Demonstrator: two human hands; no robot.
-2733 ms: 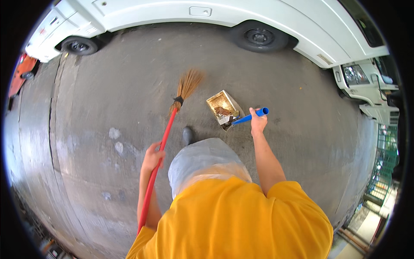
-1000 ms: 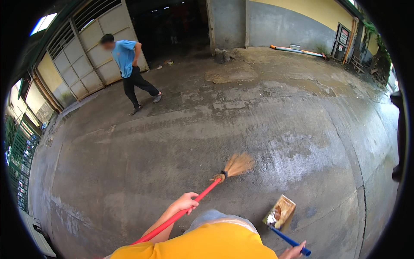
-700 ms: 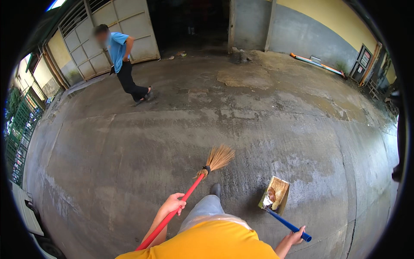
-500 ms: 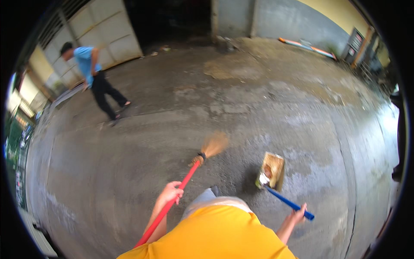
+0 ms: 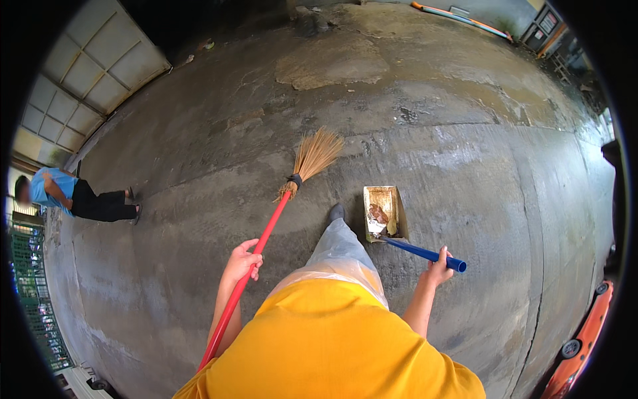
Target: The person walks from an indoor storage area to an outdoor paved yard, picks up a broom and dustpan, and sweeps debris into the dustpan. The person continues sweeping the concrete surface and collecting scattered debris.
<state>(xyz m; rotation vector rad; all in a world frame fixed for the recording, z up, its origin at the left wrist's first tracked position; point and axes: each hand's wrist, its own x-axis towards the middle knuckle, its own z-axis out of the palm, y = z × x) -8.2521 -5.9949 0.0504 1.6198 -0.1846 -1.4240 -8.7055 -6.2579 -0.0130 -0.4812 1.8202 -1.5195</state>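
My left hand (image 5: 243, 261) is closed around the red handle of a broom (image 5: 276, 216). Stiff tan bristles fan out at the broom's far end, bound to the handle by a black band. My right hand (image 5: 438, 267) grips the blue tube handle of a dustpan (image 5: 401, 211), near the handle's end. The dustpan is a box-shaped metal pan, rusty inside, in front of me to the right. Brown and white scraps of litter (image 5: 379, 216) lie in it. The broom's bristles are left of the pan and apart from it.
Wet, patched concrete floor (image 5: 219, 193) stretches all around. A person in a blue shirt (image 5: 56, 189) stands at the far left, by a metal gate (image 5: 100, 63). An orange car (image 5: 581, 339) is at the lower right. A long orange-and-white pole (image 5: 462, 20) lies along the back wall.
My view has turned and I have stepped forward, one foot now showing ahead. Both hands keep their holds. The person in blue now appears farther left, and the orange car has come into view.
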